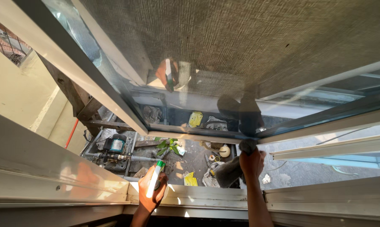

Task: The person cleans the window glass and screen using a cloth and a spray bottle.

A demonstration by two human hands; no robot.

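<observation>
Both forearms rose from the bottom edge, closest to the lens, reaching out over a pale metal window sill [207, 201]. On the left, the left hand [150, 190] had its fingers wrapped around a white spray bottle [153, 181] with a green cap, held upright just above the sill. To its right, the right hand [252, 163] was closed around a bunched dark grey cloth [230, 171], the top of the wad pressed against the lower edge of the glass window pane [190, 88], where the pane met its aluminium frame [190, 135]. Both hands were mirrored faintly in the glass above. Between and beyond the hands, far below, lay a cluttered yard: a teal water pump [115, 145] with pipes at the left, a small green plant [168, 145] near the middle, and yellow bags [190, 179] and scattered litter towards the right. A sliding window rail [329, 147] ran off to the right.
</observation>
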